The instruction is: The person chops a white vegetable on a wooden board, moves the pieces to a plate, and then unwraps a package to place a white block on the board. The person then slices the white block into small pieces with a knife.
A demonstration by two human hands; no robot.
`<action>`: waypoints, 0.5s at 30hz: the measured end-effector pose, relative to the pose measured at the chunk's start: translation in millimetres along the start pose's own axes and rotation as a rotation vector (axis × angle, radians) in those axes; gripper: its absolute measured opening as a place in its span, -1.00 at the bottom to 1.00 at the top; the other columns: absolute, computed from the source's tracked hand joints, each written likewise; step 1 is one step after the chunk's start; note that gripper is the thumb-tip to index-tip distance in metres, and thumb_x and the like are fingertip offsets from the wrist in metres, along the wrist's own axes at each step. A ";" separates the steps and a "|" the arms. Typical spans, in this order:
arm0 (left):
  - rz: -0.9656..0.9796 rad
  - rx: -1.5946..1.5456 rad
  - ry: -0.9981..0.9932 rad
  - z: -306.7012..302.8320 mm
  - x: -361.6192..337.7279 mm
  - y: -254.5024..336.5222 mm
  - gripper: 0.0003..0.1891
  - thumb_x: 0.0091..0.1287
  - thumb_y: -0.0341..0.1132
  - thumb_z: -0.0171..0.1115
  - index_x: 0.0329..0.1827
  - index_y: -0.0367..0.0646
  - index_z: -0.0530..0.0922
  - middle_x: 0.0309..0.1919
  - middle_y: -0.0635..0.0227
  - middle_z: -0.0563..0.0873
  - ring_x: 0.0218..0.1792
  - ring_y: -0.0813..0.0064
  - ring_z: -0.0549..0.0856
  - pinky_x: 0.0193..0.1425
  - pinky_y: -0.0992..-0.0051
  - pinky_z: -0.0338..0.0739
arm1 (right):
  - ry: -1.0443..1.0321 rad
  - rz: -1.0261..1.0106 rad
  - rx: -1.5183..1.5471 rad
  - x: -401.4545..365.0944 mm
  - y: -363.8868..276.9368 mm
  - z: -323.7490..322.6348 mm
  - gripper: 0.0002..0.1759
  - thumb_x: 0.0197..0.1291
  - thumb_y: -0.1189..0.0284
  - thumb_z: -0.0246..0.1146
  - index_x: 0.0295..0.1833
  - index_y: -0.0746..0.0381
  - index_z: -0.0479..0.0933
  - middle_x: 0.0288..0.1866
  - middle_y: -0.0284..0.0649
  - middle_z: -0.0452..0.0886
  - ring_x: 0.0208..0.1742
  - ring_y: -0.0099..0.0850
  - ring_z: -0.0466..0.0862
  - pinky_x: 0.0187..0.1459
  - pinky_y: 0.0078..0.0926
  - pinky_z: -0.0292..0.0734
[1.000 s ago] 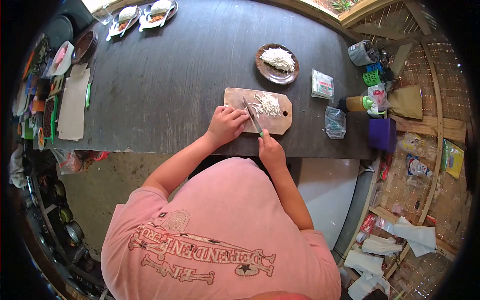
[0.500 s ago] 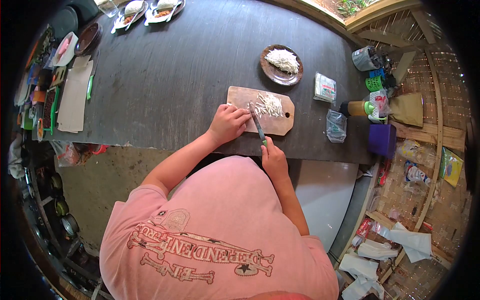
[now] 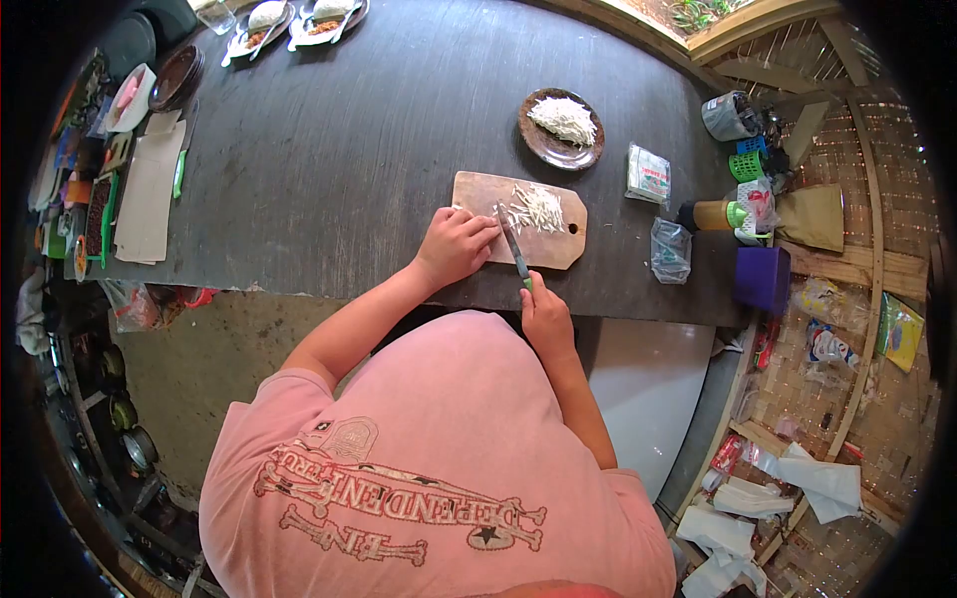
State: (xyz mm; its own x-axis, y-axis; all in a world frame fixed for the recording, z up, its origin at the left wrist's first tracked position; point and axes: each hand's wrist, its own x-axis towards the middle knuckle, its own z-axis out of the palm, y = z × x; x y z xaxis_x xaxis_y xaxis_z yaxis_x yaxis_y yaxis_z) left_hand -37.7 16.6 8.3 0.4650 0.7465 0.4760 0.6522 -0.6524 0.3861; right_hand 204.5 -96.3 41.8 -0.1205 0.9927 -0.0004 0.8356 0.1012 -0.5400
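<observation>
A wooden cutting board [image 3: 543,249] lies at the front edge of the dark table. Thin white strips [image 3: 538,208] are scattered on its right half. My left hand [image 3: 459,242] rests on the board's left side, fingers curled over something too small to make out. My right hand [image 3: 545,311] grips the green handle of a knife [image 3: 514,242], whose blade lies on the board beside my left fingertips. Behind the board, a brown plate [image 3: 561,155] carries a heap of white shreds [image 3: 565,122].
Right of the board are a square packet [image 3: 649,174], a clear plastic bag [image 3: 671,251], a jar [image 3: 712,215] and a purple container [image 3: 763,280]. Two plates of food [image 3: 324,25] stand at the back left. A green-handled knife [image 3: 179,174] lies beside brown paper [image 3: 150,199] at left.
</observation>
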 end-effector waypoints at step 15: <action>0.023 0.013 -0.031 2.2 -1.5 -3.1 -0.65 0.31 -0.24 0.54 0.17 0.09 0.84 0.18 0.59 0.87 0.14 0.44 0.76 0.35 0.20 0.53 | -0.074 -0.004 -0.329 2.9 -18.8 5.3 -0.50 0.66 0.31 0.31 0.54 0.31 0.51 -0.22 0.01 0.79 -0.31 0.04 0.87 -0.30 -0.02 0.82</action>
State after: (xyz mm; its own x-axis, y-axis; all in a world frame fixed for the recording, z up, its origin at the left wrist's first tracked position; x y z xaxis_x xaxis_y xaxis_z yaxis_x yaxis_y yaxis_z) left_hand -39.1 17.8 4.6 0.4983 0.7352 0.4596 0.6490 -0.6678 0.3645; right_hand 185.6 -95.7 47.5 -0.1521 0.9861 -0.0663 0.9618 0.1322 -0.2396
